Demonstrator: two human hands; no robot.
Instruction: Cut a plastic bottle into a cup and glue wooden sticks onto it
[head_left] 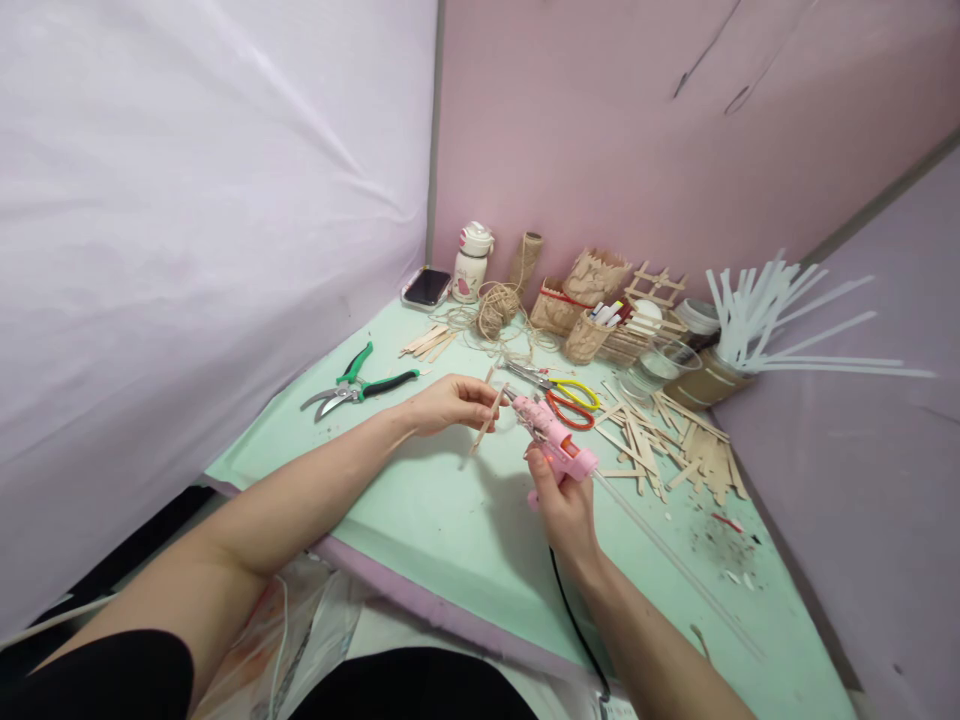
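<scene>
My left hand (459, 404) pinches a thin wooden craft stick (486, 428), held tilted above the table. In my right hand (566, 500) is a pink hot glue gun (551, 435), gripped by its handle. Its nozzle points up and left, at or very near the craft stick; I cannot tell whether they touch. A long clear glue stick (675, 560) juts from the back of the gun, and a black cord (570, 600) hangs below it. Just behind the nozzle lie scissors with yellow and red handles (574, 398).
Green-handled pruning shears (352, 385) lie at left. At the back stand a phone (426, 288), a white bottle (472, 262), a twine ball (496, 308) and a cup of markers (589, 335). Loose craft sticks (645, 440) and a holder of glue sticks (709, 380) are at right.
</scene>
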